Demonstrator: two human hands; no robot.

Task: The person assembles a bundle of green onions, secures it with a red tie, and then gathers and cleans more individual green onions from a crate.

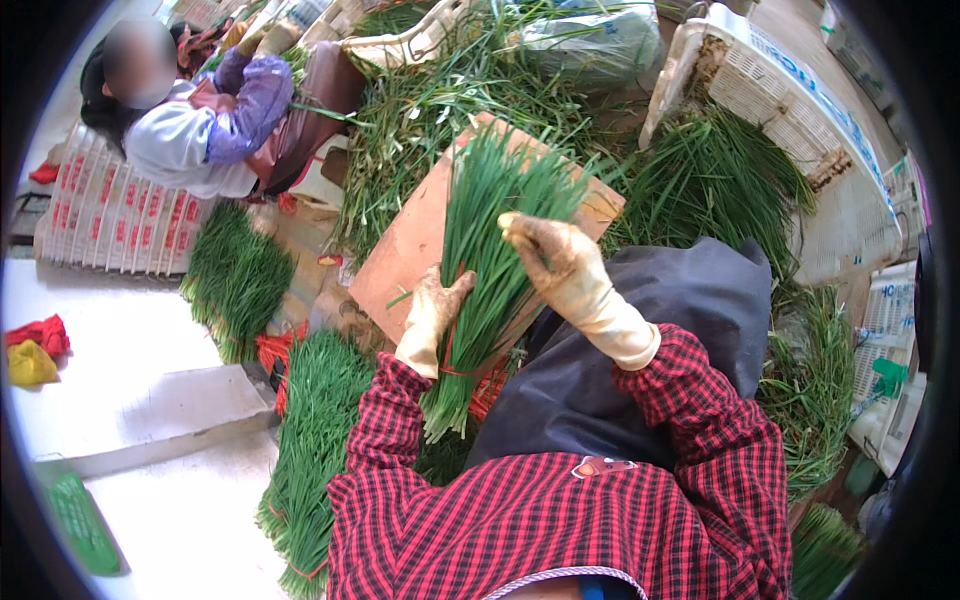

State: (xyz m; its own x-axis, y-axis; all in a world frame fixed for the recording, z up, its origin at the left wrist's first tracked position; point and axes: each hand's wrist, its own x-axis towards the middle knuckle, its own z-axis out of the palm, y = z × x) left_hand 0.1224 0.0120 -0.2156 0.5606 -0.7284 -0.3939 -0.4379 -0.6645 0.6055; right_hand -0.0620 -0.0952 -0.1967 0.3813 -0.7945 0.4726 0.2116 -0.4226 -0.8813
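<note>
Right crate (790, 110): white, tipped, loose greens (715, 180) at its mouth
Top crate (425, 38): white, greens inside
Left hand (432, 312): gloved, clamped on the left side of the bunch, thumb over the leaves
Right hand (560, 262): gloved, raised at the bunch's right edge, fingers curled; cannot tell whether they grip anything
Bunch (490, 225): one, across the board (395, 270), stem end past its near edge, red band (452, 372) around it
Side bunches: two at left, one nearer (315, 430), one farther (235, 280)
Cloths: two, one red (45, 335), one yellow (32, 364)
</note>
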